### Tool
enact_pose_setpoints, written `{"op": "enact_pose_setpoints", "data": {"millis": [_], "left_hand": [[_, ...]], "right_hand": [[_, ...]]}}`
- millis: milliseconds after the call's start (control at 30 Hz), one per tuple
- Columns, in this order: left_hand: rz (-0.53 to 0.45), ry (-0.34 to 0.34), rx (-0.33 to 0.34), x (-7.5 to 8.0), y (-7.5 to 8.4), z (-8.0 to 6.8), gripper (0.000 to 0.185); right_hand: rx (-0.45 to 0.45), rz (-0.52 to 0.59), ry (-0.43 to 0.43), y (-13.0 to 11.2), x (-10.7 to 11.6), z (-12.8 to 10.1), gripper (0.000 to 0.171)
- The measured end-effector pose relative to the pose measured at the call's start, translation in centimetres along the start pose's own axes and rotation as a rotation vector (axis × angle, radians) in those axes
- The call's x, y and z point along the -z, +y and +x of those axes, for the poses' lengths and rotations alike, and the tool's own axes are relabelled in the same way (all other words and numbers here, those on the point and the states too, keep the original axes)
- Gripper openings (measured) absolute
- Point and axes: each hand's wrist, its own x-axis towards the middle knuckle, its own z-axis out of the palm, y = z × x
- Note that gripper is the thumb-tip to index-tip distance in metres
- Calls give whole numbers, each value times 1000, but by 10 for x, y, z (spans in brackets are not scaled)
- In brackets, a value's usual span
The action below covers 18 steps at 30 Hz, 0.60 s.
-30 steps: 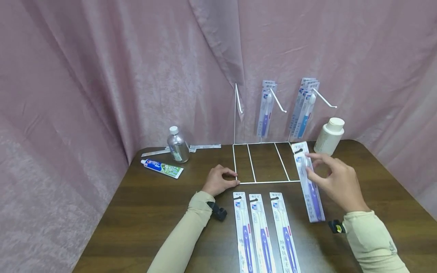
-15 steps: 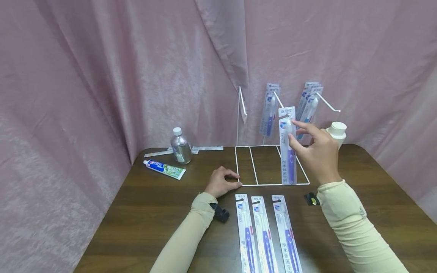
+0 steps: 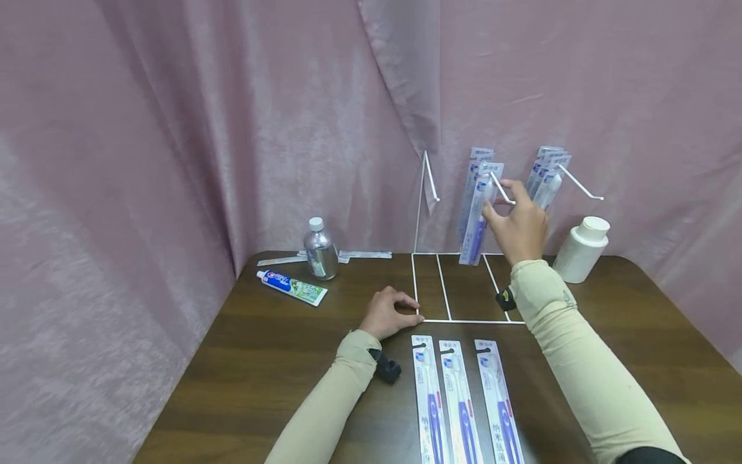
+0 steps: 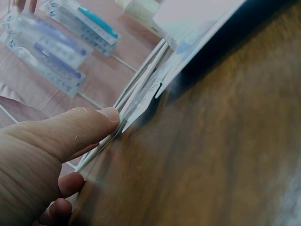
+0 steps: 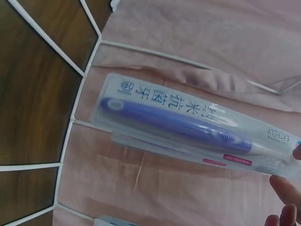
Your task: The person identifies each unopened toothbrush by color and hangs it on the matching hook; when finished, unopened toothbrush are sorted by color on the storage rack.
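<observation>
My right hand point(image 3: 520, 225) pinches a packaged purple toothbrush point(image 5: 174, 123) by the upper part of its right edge. That package hangs upright at the middle hook point(image 3: 502, 189) of a white wire display rack point(image 3: 464, 321), the hook's tip showing in front of its card. Other packages hang close behind it, mostly hidden. At the rack's front left corner, my left hand point(image 3: 391, 314) pinches the base wire; its thumb point(image 4: 101, 120) lies along the wire in the left wrist view. Three more packaged toothbrushes point(image 3: 430, 399) lie side by side in front of the rack.
The rack's left hook point(image 3: 431, 177) holds nothing, while several packages point(image 3: 547, 174) hang on the right hook. A white bottle point(image 3: 581, 250) stands right of the rack. Left of it are a silver bottle point(image 3: 321, 250), a toothpaste tube point(image 3: 292, 288) and flat packages point(image 3: 365, 254).
My right hand has carried the packaged toothbrush from above the table's right side, up and left, to the middle hook. My left hand stays at the rack's corner; the view has shifted slightly.
</observation>
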Motion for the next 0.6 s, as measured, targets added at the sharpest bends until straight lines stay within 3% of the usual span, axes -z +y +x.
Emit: {"op": "enact_pose_setpoints", "data": {"millis": [400, 533, 600], "left_hand": [[-15, -23, -24, -19, 13, 12, 27], [-19, -21, -40, -23, 10, 12, 26], [-17, -28, -35, -22, 9, 10, 26]], "right_hand": [[-105, -32, -20, 18, 20, 11, 47], [-114, -33, -48, 23, 39, -9, 47], [-113, -16, -124, 27, 50, -28, 41]]}}
